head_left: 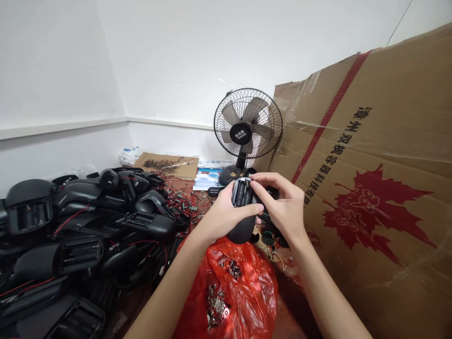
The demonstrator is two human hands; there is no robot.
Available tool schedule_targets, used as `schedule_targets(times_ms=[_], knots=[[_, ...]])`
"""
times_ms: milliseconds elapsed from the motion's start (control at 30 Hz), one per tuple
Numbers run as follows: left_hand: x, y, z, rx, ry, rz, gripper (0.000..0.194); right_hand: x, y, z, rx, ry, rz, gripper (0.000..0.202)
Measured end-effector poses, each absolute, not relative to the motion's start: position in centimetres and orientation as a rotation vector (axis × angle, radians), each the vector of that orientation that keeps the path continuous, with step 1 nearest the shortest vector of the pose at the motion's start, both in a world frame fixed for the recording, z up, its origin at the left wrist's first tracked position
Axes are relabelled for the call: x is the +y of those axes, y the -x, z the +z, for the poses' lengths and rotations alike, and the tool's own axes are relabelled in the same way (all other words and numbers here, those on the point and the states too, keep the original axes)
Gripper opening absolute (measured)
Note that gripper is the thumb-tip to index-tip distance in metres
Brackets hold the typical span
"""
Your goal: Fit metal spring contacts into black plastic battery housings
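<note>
A black plastic housing with an open battery compartment is held up between my hands, above a red plastic bag. My left hand wraps round its left side, the thumb lying across the lower end of the compartment. At the compartment's upper right edge, the fingers of my right hand are closed; a small metal piece shows by their tips, but whether they pinch it is unclear. Inside the red bag lie many small shiny metal contact pieces.
A heap of similar black housings with red wires fills the left side. Behind are small wired circuit boards, a cardboard sheet and a black desk fan. A large cardboard box stands on the right.
</note>
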State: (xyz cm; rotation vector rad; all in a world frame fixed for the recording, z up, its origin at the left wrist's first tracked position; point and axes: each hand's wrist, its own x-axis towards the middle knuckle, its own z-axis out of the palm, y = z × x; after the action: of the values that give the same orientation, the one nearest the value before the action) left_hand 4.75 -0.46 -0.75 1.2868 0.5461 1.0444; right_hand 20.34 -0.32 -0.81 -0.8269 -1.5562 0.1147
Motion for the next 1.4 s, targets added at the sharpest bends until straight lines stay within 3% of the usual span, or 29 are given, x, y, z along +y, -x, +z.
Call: schedule_targets(times_ms=[300, 667, 1400], knots=[[-1.2, -4.9, -0.3, 0.563, -1.315, 1.077, 0.051, -0.8, -20.5, -0.4, -1.556, 0.760, 0.242, 0.003], [-1.6, -5.8, -0.3, 0.557, -1.237, 1.118, 0.044, -0.6, -19.8, -0.7, -1.433, 0.734, 0.136, 0.003], [-2.0, -5.6, 0.2, 0.518, -1.227, 1.066, 0.041, -0.1, -20.4, -0.8, -1.435, 0.621, 0.478, 0.006]])
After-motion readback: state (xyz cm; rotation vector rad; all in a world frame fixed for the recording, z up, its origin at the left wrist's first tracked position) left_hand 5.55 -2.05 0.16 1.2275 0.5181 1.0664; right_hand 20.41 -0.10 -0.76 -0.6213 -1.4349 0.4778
